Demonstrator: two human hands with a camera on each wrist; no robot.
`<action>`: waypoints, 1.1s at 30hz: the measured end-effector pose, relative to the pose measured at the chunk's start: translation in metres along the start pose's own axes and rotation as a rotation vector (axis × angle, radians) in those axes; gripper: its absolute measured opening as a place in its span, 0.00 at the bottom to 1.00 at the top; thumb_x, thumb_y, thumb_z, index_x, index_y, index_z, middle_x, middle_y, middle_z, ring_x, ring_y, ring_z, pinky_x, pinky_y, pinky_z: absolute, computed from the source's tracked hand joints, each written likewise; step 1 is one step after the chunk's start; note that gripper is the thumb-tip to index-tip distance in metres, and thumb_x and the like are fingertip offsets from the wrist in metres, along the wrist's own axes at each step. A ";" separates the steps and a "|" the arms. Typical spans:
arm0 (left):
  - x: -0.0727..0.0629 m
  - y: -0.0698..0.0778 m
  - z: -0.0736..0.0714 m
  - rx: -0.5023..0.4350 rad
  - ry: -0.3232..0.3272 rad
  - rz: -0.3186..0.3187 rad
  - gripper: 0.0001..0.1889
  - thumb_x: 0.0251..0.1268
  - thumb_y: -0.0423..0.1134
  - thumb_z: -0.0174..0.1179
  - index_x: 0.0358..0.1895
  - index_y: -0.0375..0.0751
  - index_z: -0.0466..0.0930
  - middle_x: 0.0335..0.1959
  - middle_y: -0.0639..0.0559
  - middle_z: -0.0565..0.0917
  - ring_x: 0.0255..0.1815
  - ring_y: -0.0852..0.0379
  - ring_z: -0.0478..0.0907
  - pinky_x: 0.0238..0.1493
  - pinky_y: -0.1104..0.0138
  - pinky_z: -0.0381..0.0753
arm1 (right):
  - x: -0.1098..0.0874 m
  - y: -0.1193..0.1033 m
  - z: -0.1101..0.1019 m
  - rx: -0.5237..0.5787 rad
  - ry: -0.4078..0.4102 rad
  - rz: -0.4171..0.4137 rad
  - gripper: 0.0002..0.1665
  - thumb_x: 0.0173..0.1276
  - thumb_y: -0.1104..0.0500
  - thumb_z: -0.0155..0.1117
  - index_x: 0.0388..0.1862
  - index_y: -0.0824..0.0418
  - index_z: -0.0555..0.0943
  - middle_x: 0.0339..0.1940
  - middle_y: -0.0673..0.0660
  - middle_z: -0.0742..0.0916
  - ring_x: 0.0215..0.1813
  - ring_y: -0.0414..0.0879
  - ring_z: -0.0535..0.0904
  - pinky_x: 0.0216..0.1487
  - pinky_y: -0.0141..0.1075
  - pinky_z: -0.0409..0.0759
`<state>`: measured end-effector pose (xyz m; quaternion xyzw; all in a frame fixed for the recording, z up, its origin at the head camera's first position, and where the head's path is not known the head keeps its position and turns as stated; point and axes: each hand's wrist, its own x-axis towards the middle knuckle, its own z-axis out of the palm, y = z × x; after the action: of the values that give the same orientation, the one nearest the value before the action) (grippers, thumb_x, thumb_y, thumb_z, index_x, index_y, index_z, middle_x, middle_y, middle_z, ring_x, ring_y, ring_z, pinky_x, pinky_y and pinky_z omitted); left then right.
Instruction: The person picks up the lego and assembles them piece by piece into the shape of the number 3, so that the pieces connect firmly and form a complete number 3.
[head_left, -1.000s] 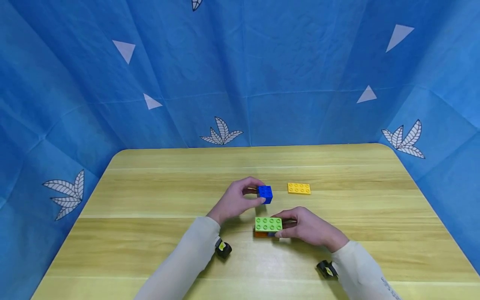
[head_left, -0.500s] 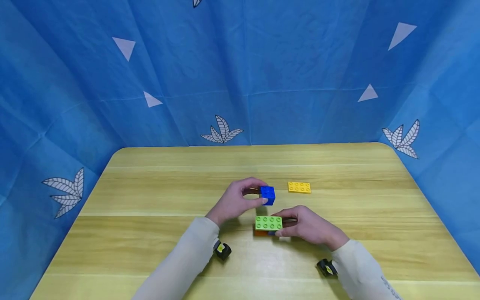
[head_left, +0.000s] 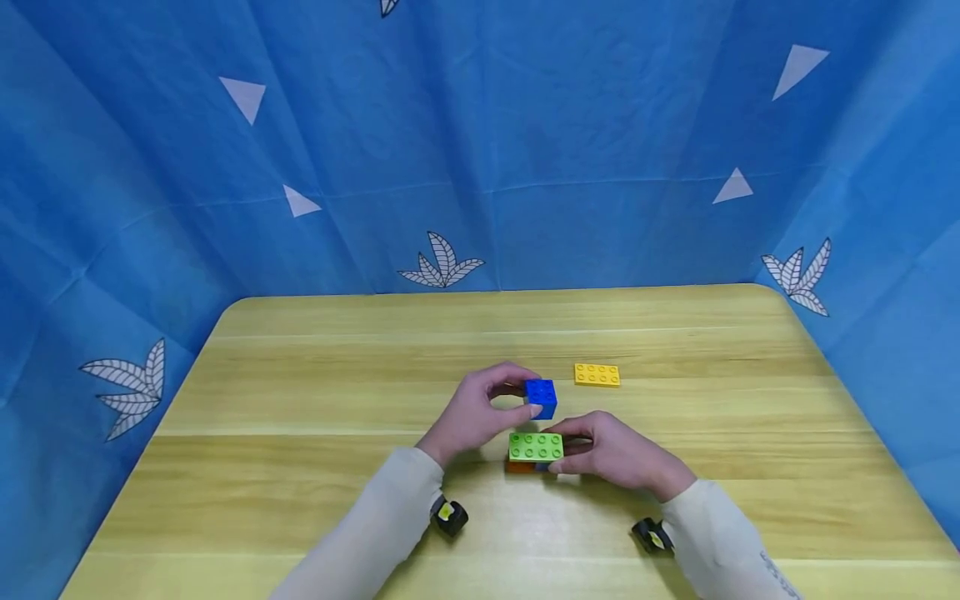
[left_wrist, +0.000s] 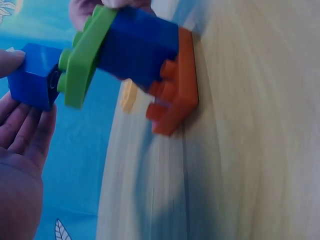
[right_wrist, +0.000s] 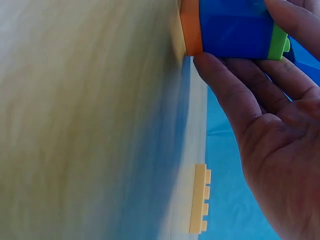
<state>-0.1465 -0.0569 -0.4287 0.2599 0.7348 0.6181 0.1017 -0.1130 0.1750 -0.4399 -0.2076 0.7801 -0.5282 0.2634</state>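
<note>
My left hand [head_left: 480, 410] pinches a small blue toy brick [head_left: 541, 398] between thumb and fingers, raised just behind a short stack of bricks. That stack has a flat orange brick [left_wrist: 182, 87] on the table, a blue brick [left_wrist: 140, 45] on its right part and a flat lime-green brick [head_left: 536, 447] on top. In the left wrist view the orange studs at the stack's left side are bare, and the green plate overhangs them. My right hand [head_left: 618, 452] grips the stack from its right side, thumb in front and fingers behind.
A flat yellow brick [head_left: 597, 375] lies studs up on the wooden table [head_left: 337, 375], behind the right hand. Blue patterned cloth [head_left: 480, 150] hangs behind the table and along both sides. Each wrist wears a small black camera [head_left: 450, 517].
The left hand has carried the small blue brick slightly right and nearer, toward the green top of the stack. The right hand and the stack stay put.
</note>
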 end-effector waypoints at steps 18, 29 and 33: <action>-0.007 0.008 0.009 -0.048 -0.037 0.018 0.16 0.62 0.35 0.69 0.52 0.44 0.80 0.50 0.55 0.81 0.53 0.55 0.78 0.60 0.56 0.74 | 0.000 0.002 0.001 0.004 -0.016 -0.044 0.17 0.65 0.59 0.70 0.51 0.64 0.83 0.45 0.53 0.87 0.45 0.48 0.83 0.45 0.35 0.81; -0.011 0.010 0.007 -0.052 -0.049 -0.015 0.16 0.62 0.34 0.68 0.52 0.43 0.80 0.50 0.54 0.81 0.53 0.56 0.79 0.61 0.56 0.73 | 0.002 0.004 0.001 0.045 -0.026 -0.038 0.19 0.66 0.59 0.70 0.54 0.65 0.82 0.48 0.55 0.87 0.53 0.50 0.82 0.51 0.35 0.80; -0.014 0.010 0.008 -0.057 -0.051 -0.011 0.15 0.62 0.35 0.68 0.52 0.44 0.80 0.50 0.54 0.81 0.52 0.55 0.79 0.60 0.56 0.74 | 0.002 0.005 0.002 0.033 -0.024 -0.039 0.18 0.66 0.59 0.70 0.52 0.64 0.82 0.48 0.54 0.87 0.53 0.49 0.82 0.52 0.34 0.80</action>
<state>-0.1280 -0.0565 -0.4229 0.2685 0.7154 0.6317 0.1309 -0.1138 0.1741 -0.4454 -0.2247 0.7638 -0.5437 0.2655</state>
